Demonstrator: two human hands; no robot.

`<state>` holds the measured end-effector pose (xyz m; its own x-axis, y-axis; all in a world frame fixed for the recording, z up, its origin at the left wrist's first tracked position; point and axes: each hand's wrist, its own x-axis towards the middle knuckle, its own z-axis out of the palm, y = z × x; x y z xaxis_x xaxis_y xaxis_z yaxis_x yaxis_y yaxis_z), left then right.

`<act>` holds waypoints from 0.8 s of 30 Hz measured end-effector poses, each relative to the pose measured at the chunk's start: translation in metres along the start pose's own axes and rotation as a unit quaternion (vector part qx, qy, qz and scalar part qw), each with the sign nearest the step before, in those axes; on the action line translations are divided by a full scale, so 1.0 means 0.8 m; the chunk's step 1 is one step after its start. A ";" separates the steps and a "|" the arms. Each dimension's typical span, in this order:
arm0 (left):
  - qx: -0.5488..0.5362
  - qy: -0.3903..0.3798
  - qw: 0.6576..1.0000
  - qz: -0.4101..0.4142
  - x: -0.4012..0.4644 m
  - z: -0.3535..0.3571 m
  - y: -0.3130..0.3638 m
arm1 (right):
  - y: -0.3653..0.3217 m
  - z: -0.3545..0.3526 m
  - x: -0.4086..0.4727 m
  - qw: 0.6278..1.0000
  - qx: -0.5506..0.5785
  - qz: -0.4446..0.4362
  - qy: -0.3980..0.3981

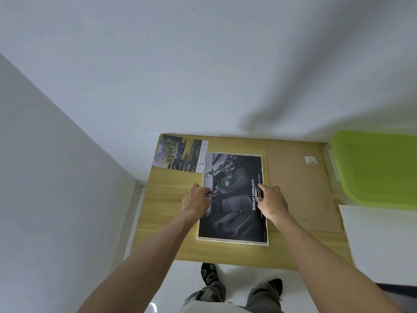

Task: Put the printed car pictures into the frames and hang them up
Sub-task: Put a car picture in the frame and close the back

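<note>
Lying flat on the table [171, 233], the dark car picture [234, 199] sat inside a pale frame [232, 241], its long axis running near to far. 2 hands flanked it: left hand [195, 202] fingers relaxed on its left edge, right hand [272, 201] spread loosely on its right edge. A second picture [178, 155] lay far left.

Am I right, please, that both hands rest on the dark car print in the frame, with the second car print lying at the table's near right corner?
Not quite: the head view shows the second car print at the table's far left corner. Both hands, left and right, do rest on the dark car print.
</note>
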<state>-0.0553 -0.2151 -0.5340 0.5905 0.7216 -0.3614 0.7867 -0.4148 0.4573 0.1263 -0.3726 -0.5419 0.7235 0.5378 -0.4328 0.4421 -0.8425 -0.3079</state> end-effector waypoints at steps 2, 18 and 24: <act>-0.003 -0.005 1.000 0.006 0.002 0.001 -0.001 | 0.000 0.000 0.002 1.000 0.005 0.000 0.002; -0.013 0.004 0.999 0.037 0.009 -0.004 -0.004 | -0.007 -0.003 0.003 1.000 0.029 0.003 0.006; 0.000 0.005 1.000 0.028 0.008 -0.004 0.001 | -0.005 -0.008 0.002 0.999 0.043 -0.005 -0.005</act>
<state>-0.0516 -0.2095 -0.5334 0.6322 0.7023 -0.3273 0.7523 -0.4553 0.4761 0.1291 -0.3683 -0.5356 0.7135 0.5465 -0.4385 0.4010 -0.8317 -0.3841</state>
